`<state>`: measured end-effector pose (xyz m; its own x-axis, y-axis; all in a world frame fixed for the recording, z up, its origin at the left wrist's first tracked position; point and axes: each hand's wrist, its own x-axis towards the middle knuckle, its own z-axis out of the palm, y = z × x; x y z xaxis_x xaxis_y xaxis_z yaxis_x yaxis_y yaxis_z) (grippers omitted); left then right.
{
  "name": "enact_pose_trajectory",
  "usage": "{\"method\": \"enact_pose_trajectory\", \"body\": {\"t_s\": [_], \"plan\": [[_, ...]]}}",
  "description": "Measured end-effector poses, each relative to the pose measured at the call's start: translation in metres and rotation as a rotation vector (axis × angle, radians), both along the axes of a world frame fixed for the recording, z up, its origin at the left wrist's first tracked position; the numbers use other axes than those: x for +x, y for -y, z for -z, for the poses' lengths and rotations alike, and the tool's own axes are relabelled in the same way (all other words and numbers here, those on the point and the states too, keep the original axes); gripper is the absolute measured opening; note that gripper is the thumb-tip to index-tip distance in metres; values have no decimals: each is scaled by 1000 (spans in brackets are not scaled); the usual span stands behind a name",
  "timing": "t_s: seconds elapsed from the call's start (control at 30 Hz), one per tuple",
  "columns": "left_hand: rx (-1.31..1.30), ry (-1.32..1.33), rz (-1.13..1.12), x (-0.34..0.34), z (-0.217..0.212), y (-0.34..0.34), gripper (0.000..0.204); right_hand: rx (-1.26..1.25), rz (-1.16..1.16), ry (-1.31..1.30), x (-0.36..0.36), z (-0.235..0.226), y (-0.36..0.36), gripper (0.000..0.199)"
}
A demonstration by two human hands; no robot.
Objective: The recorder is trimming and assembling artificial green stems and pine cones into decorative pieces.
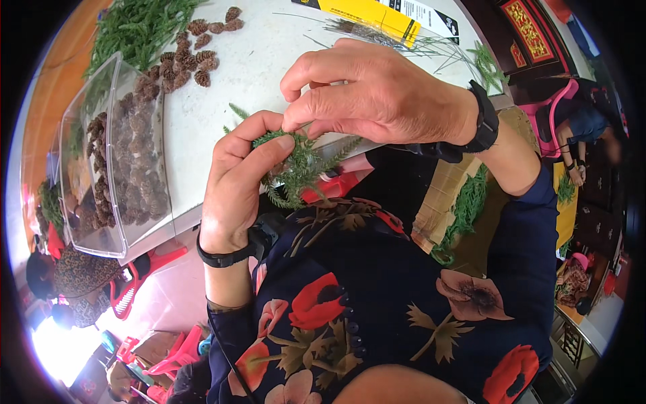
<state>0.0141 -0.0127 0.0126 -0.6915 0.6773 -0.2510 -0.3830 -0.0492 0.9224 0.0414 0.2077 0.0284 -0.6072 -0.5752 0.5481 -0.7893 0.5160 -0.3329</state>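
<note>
Small green artificial fir sprig sits between both hands at the near edge of the white worktop, its long axis running roughly left to right, tips fanning right and down. Left hand clamps its left end, thumb on top; right hand arches over from the right, fingertips pinched together on the sprig's top. Clear plastic bin of brown pine cones stands well left.
</note>
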Motion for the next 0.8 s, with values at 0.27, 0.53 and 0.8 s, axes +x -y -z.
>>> {"method": "enact_pose_trajectory", "body": {"t_s": [0.27,0.53,0.8], "plan": [[-192,-281,-6,6,-4,-2,15,171,87,26,2,-2,7,23],[-145,-229,-129,6,-7,2,15,-95,162,286,0,1,6,25],[58,132,-94,1,-3,4,13,68,18,-254,-11,0,7,19]]}}
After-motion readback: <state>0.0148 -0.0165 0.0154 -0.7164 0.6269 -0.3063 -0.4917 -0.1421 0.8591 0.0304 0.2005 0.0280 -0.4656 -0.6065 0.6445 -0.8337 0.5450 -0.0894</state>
